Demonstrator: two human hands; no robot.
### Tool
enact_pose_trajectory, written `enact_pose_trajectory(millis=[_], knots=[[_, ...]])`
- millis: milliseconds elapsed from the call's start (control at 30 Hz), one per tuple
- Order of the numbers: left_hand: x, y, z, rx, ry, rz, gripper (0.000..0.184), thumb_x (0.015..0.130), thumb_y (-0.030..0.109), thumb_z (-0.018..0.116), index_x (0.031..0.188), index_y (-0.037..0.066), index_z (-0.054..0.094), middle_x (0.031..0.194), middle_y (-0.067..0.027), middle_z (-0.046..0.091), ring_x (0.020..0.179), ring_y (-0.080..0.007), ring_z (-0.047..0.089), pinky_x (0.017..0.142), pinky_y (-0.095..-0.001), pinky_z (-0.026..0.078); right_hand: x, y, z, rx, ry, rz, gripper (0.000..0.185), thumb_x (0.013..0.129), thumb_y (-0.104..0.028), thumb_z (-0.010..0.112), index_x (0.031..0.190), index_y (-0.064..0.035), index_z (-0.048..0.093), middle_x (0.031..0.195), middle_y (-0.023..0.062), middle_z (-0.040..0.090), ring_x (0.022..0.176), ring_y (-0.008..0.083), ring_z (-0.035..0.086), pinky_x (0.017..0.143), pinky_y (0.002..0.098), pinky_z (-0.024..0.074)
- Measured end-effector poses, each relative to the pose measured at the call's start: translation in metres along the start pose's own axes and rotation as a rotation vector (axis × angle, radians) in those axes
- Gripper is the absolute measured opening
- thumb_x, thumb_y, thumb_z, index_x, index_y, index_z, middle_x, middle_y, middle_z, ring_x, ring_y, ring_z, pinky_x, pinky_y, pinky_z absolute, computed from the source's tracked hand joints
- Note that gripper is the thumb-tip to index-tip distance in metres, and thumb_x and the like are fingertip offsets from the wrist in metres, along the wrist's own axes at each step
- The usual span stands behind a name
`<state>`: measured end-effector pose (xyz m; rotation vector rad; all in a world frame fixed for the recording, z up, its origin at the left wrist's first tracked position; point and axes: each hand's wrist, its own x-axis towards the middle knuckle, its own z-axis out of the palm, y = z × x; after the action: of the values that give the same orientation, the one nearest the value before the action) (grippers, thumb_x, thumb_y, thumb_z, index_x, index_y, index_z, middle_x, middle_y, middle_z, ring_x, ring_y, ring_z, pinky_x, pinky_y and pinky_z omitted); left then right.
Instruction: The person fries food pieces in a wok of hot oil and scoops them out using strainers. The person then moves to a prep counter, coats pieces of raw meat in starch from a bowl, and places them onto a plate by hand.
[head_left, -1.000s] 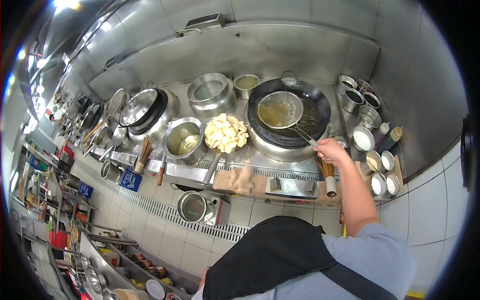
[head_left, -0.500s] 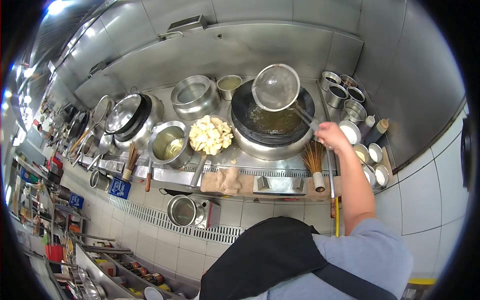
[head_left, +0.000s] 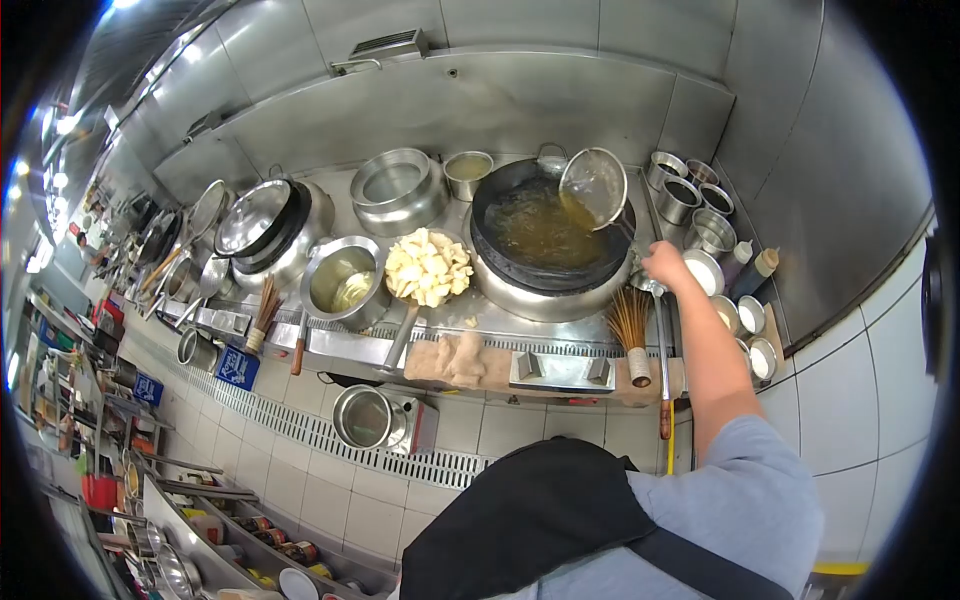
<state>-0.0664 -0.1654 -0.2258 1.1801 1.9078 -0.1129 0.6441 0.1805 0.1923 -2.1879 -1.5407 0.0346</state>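
Observation:
My right hand (head_left: pixel 663 263) is closed around the handle of a round mesh strainer (head_left: pixel 596 185). The strainer is tilted over the right side of a black wok (head_left: pixel 485 240), its lower edge close to the liquid; I cannot tell whether it touches. Brownish oil-like liquid (head_left: pixel 535 225) fills the wok's bottom. Left of the wok, pale yellow chunks (head_left: pixel 428 268) are heaped in a long-handled holder, mostly hidden under them. My left hand is out of view.
A metal pot (head_left: pixel 318 280) stands left of the chunks. Several seasoning containers (head_left: pixel 712 232) and two squeeze bottles (head_left: pixel 755 272) line the right side. A bamboo brush (head_left: pixel 632 330) and folded cloth (head_left: pixel 450 358) lie along the front edge. Another pot (head_left: pixel 365 417) stands lower down, before the counter.
The strainer has swung right and tipped more steeply, from above the wok's middle to its right side. My right hand stays near the wok's right rim.

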Motion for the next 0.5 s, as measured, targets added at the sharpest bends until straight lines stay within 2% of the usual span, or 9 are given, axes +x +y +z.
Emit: enact_pose_trajectory(millis=[67,100,133,200,233,300,500], knots=[[-0.001,-0.003,-0.001,-0.002,0.003,-0.008,0.033,0.077,0.03,0.058,0.092,0.002,0.068,0.096,-0.0202,0.066,0.094,-0.034,0.063,0.081,-0.0408,0.05,0.004,-0.019,0.008,0.324,-0.275,0.22,0.028,0.07,-0.008,0.061,0.092,0.0076,0.063,0.076,0.022,0.065,0.061,0.0266,0.065,0.057,0.0369,0.0488],[-0.002,-0.004,-0.001,-0.007,0.006,-0.011,0.033,0.077,0.03,0.058,0.092,0.002,0.068,0.096,-0.0202,0.066,0.094,-0.034,0.064,0.081,-0.0407,0.05,0.003,-0.027,0.018,0.398,-0.215,0.224,0.025,0.071,-0.007,0.061,0.093,0.0061,0.064,0.063,0.0135,0.059,0.049,0.0183,0.056,0.044,0.0361,0.0406],[-0.002,-0.008,-0.001,-0.011,0.008,-0.014,0.033,0.077,0.03,0.058,0.092,0.002,0.068,0.096,-0.0202,0.066,0.094,-0.0339,0.064,0.081,-0.0407,0.05,0.002,-0.032,0.028,0.534,-0.222,0.243,0.015,0.072,-0.007,0.06,0.084,0.0026,0.063,0.055,0.0081,0.054,0.045,0.0169,0.05,0.04,0.0361,0.0345],[-0.002,-0.014,0.0,-0.019,0.01,-0.023,0.033,0.077,0.03,0.058,0.092,0.002,0.068,0.096,-0.0201,0.066,0.094,-0.0338,0.064,0.081,-0.0406,0.05,0.007,-0.039,0.036,0.642,-0.357,0.263,0.007,0.073,-0.007,0.061,0.071,-0.002,0.057,0.051,0.0035,0.049,0.041,0.0141,0.042,0.037,0.0337,0.0277],[-0.003,-0.015,-0.001,-0.023,0.009,-0.026,0.033,0.076,0.03,0.058,0.092,0.002,0.068,0.096,-0.0201,0.066,0.093,-0.0338,0.064,0.081,-0.0406,0.05,0.004,-0.047,0.036,0.641,-0.357,0.258,0.007,0.073,-0.007,0.061,0.071,-0.002,0.057,0.051,0.0035,0.049,0.041,0.0141,0.042,0.037,0.0337,0.0277],[-0.004,-0.016,-0.002,-0.03,0.012,-0.027,0.033,0.076,0.03,0.058,0.092,0.002,0.068,0.095,-0.0201,0.067,0.093,-0.0337,0.064,0.081,-0.0406,0.05,-0.006,-0.066,0.031,0.634,-0.36,0.264,0.01,0.078,-0.005,0.059,0.07,-0.0036,0.054,0.05,0.0017,0.047,0.035,0.0088,0.034,0.034,0.0281,0.0214],[0.005,-0.02,-0.012,-0.05,0.008,-0.027,0.033,0.076,0.029,0.058,0.091,0.002,0.068,0.095,-0.02,0.067,0.093,-0.0334,0.064,0.081,-0.0404,0.05,-0.03,-0.096,0.017,0.699,-0.434,0.232,0.012,0.082,-0.007,0.058,0.071,-0.0037,0.053,0.052,0.0014,0.047,0.035,0.0078,0.032,0.034,0.026,0.0204]])
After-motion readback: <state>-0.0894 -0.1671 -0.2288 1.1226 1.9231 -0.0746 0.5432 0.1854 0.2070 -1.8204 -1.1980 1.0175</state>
